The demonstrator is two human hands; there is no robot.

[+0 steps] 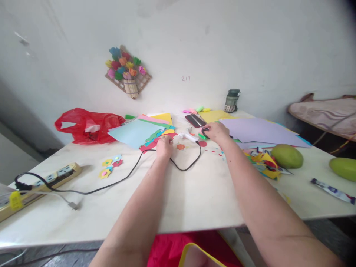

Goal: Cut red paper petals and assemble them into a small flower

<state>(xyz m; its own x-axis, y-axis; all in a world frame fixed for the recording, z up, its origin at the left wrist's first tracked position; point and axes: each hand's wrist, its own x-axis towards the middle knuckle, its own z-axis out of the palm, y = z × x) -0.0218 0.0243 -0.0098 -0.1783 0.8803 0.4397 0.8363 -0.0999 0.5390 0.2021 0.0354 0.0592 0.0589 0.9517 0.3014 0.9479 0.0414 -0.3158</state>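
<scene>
My right hand is closed around the dark handles of a pair of scissors. The blades point away over a dark phone lying on the table. Fingers bunched together, my left hand is at the edge of red paper; whatever is in its fingertips is too small to make out. Between the hands lies a white glue gun, its black cord looping below it and passing by my left wrist. An orange paper cutout and a red paper circle lie close by.
Paper flowers and a power strip are on the left, with a red plastic bag behind. Coloured sheets, paper scraps, green mangoes and a tube lie rightward. A bottle stands at the back.
</scene>
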